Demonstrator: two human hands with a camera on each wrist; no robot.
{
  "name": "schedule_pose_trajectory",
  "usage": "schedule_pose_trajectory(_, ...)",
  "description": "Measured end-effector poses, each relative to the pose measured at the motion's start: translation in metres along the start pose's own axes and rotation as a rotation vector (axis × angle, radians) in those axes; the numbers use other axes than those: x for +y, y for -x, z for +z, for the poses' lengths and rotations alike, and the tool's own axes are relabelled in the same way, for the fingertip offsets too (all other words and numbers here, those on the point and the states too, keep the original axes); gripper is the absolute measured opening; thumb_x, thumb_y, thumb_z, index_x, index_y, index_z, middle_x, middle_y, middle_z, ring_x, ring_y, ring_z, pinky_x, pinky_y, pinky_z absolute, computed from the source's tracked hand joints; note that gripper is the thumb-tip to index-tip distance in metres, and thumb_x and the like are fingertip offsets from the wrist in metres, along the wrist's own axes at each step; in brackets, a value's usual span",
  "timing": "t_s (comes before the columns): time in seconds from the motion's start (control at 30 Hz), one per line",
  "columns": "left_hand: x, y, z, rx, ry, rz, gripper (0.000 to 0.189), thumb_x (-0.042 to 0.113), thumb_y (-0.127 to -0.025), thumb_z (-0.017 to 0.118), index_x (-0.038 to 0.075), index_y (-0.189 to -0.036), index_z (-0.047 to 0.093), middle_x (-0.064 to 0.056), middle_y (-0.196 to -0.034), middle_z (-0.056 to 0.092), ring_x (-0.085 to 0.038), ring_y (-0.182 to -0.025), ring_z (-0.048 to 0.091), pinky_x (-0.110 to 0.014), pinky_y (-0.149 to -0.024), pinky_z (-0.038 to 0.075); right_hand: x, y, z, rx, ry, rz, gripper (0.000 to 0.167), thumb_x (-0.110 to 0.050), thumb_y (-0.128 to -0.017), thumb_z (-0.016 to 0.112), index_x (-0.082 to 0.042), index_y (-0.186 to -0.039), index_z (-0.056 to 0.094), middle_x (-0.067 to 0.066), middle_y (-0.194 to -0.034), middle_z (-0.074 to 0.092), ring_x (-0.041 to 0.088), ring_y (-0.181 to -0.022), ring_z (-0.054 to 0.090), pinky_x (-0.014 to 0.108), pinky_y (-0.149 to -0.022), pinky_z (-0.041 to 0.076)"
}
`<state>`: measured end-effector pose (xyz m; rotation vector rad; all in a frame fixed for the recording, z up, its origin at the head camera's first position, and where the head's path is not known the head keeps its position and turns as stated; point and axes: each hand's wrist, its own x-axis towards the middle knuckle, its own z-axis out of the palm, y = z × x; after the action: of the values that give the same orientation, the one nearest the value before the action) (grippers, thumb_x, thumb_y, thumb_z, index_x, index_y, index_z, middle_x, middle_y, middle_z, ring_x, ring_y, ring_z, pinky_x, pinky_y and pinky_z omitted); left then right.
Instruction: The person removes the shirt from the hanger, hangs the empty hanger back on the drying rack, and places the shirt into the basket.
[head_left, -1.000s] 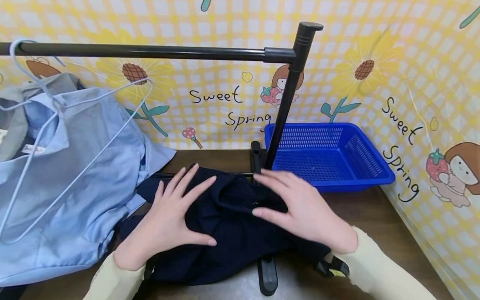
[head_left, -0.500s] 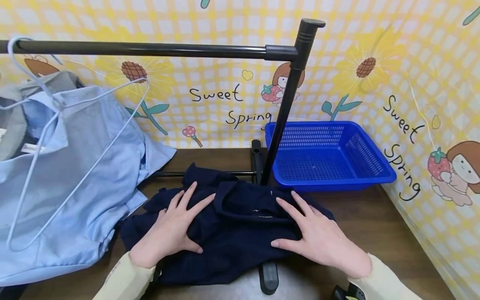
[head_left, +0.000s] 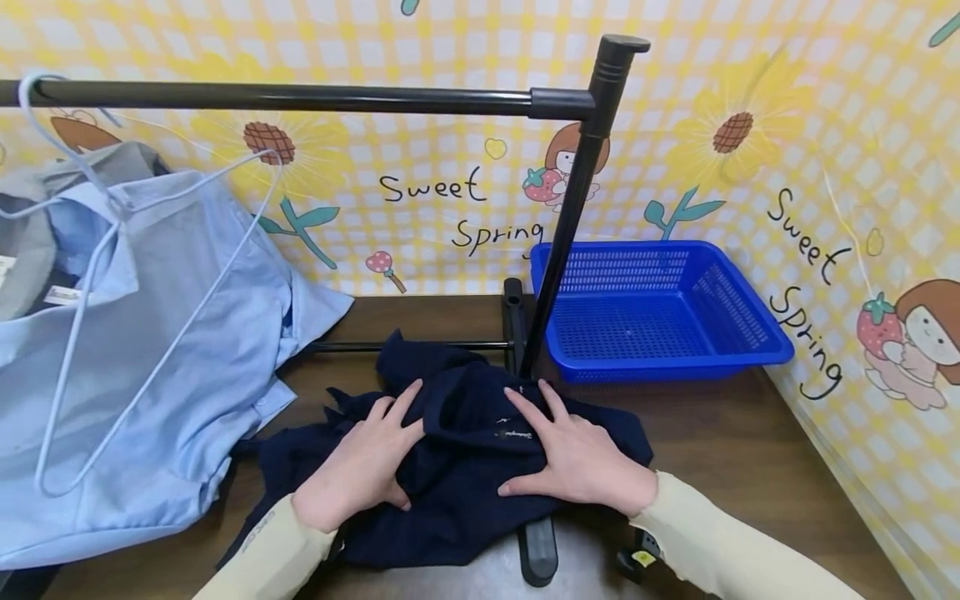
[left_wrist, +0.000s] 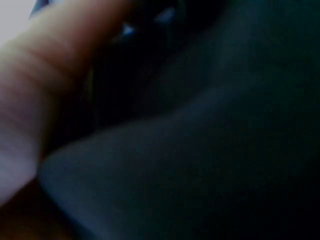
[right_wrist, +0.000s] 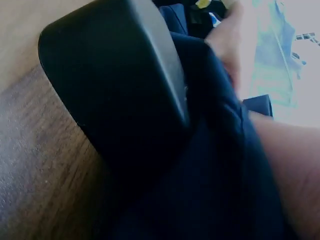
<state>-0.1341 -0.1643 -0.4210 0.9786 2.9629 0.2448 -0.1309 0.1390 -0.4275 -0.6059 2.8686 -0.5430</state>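
Note:
A crumpled navy garment [head_left: 465, 508] lies on the table over the foot of the rack, its neck opening showing small white print. My left hand [head_left: 363, 462] rests on its left part, fingers spread. On the right part rests my right hand [head_left: 585, 458], fingers straight and thumb apart. In the left wrist view, dark cloth [left_wrist: 175, 170] fills most of the frame beside a blurred finger [left_wrist: 55, 45]. The right wrist view has navy cloth [right_wrist: 200, 195] against part of the right hand [right_wrist: 295, 165].
A black clothes rack [head_left: 337, 97] spans the back, its foot [head_left: 538, 554] under the garment and also close in the right wrist view. Light blue shirt [head_left: 180, 350] and bare white hanger [head_left: 161, 375] are at left. A blue basket [head_left: 667, 367] stands at right.
Both hands have come down onto the navy garment, and the cloth has shifted and bunched. Over the last half second the right hand has moved left. The white hanger has swung slightly.

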Motion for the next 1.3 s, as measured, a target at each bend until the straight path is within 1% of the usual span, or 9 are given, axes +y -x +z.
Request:
schedule_pose_trajectory(0.13, -0.003, -0.008, 0.0, 0.053, -0.012, 0.005, 0.077, 0.003, -0.06, 0.098, 0.014, -0.13, 0.067, -0.024, -0.151, 0.041, -0.044, -0.117, 0.05, -0.047, -0.07, 0.056, -0.001, -0.005, 0.003, 0.06, 0.005, -0.056, 0.095, -0.066, -0.08, 0.077, -0.033, -0.159, 0.035, 0.024, -0.159, 0.027, 0.044, -0.103, 0.064, 0.051, -0.069, 0.057)
schedule_pose_trajectory(0.23, -0.007, -0.014, 0.001, 0.085, -0.006, 0.03, 0.061, -0.012, -0.065, 0.085, 0.012, -0.12, 0.072, -0.022, -0.144, 0.049, -0.041, -0.114, 0.053, -0.046, -0.078, 0.055, 0.0, -0.008, 0.005, 0.102, -0.05, -0.088, 0.078, -0.049, -0.086, 0.08, -0.027, -0.153, 0.046, 0.026, -0.154, 0.031, 0.041, -0.094, 0.067, 0.052, -0.072, 0.057)
schedule_pose_trajectory(0.43, -0.014, -0.018, -0.003, 0.073, 0.065, 0.105, 0.06, -0.015, -0.07, 0.076, 0.011, -0.123, 0.072, -0.019, -0.138, 0.055, -0.039, -0.122, 0.054, -0.052, -0.102, 0.045, 0.006, -0.011, 0.002, 0.159, -0.152, -0.136, 0.049, -0.025, -0.091, 0.081, -0.024, -0.136, 0.062, 0.02, -0.146, 0.039, 0.028, -0.079, 0.069, 0.043, -0.07, 0.058)
schedule_pose_trajectory(0.53, -0.014, -0.018, -0.007, 0.085, 0.111, 0.126, 0.057, -0.016, -0.071, 0.073, 0.01, -0.122, 0.072, -0.019, -0.136, 0.058, -0.039, -0.127, 0.053, -0.058, -0.106, 0.039, 0.009, -0.01, -0.004, 0.181, -0.184, -0.165, 0.042, -0.013, -0.09, 0.08, -0.021, -0.129, 0.067, 0.015, -0.141, 0.045, 0.027, -0.087, 0.067, 0.042, -0.073, 0.057)
schedule_pose_trajectory(0.63, -0.011, -0.022, -0.011, 0.142, 0.138, 0.166, 0.059, -0.019, -0.07, 0.066, 0.012, -0.12, 0.073, -0.016, -0.131, 0.062, -0.036, -0.124, 0.056, -0.057, -0.104, 0.042, 0.012, -0.009, -0.01, 0.216, -0.209, -0.21, 0.037, -0.005, -0.089, 0.078, -0.017, -0.123, 0.071, 0.013, -0.136, 0.051, 0.028, -0.1, 0.065, 0.042, -0.08, 0.056)
schedule_pose_trajectory(0.83, 0.002, -0.032, -0.02, 0.333, 0.231, 0.249, 0.061, -0.023, -0.069, 0.056, 0.015, -0.112, 0.076, -0.01, -0.124, 0.065, -0.029, -0.117, 0.058, -0.049, -0.097, 0.05, 0.014, -0.004, -0.027, 0.314, -0.324, -0.304, 0.033, 0.005, -0.089, 0.074, -0.016, -0.114, 0.075, 0.009, -0.135, 0.055, 0.03, -0.12, 0.057, 0.05, -0.097, 0.049)
schedule_pose_trajectory(1.0, 0.017, -0.042, -0.038, 0.543, 0.382, 0.327, 0.033, -0.007, -0.088, 0.069, 0.012, -0.114, 0.076, -0.007, -0.128, 0.064, -0.026, -0.12, 0.057, -0.044, -0.1, 0.047, 0.006, 0.003, -0.056, 0.446, -0.417, -0.365, 0.034, 0.01, -0.088, 0.072, -0.017, -0.109, 0.078, 0.005, -0.137, 0.057, 0.029, -0.125, 0.054, 0.053, -0.101, 0.045)
schedule_pose_trajectory(1.07, 0.023, -0.047, -0.046, 0.621, 0.443, 0.35, 0.025, 0.003, -0.092, 0.074, 0.012, -0.115, 0.076, -0.004, -0.13, 0.064, -0.024, -0.12, 0.056, -0.04, -0.1, 0.046, 0.003, 0.007, -0.067, 0.514, -0.431, -0.383, 0.034, 0.011, -0.089, 0.071, -0.017, -0.107, 0.078, 0.004, -0.137, 0.058, 0.028, -0.125, 0.054, 0.05, -0.101, 0.045)
schedule_pose_trajectory(1.3, 0.051, -0.069, -0.073, 0.893, 0.596, 0.388, 0.01, 0.004, -0.094, 0.071, 0.009, -0.102, 0.077, -0.009, -0.127, 0.065, -0.027, -0.116, 0.06, -0.04, -0.098, 0.048, -0.006, 0.02, -0.103, 0.757, -0.439, -0.451, 0.03, 0.014, -0.086, 0.069, -0.01, -0.101, 0.077, 0.007, -0.136, 0.06, 0.028, -0.124, 0.055, 0.031, -0.1, 0.043)
